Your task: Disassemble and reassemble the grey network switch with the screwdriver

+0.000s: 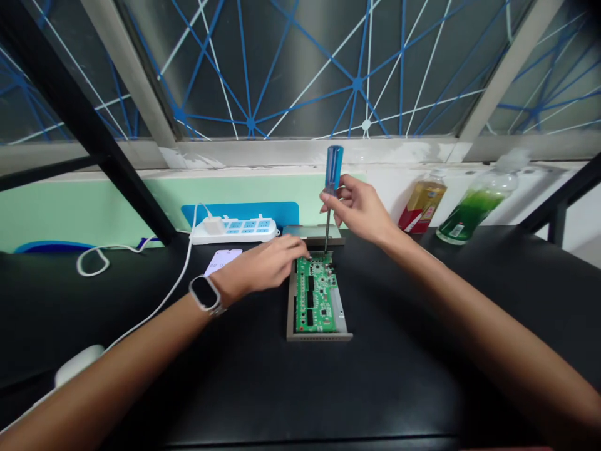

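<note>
My right hand (359,203) grips a screwdriver (333,169) with a blue handle, its fingers closed where the handle meets the shaft. The screwdriver stands nearly upright, and its tip reaches the far right end of a green circuit board (322,297). That board lies in an open grey metal casing (319,337) on the black table. My left hand (275,260), with a watch at the wrist, has its fingers bent together at the board's far left corner, by the casing's edge. The fingertips partly hide that corner.
Behind the casing lies a grey metal cover piece (312,233). A white power strip (235,229) with a plug and white cable (181,275) stands back left, near a phone (223,260). A yellow drink bottle (424,200) and a green one (476,203) stand back right by the wall.
</note>
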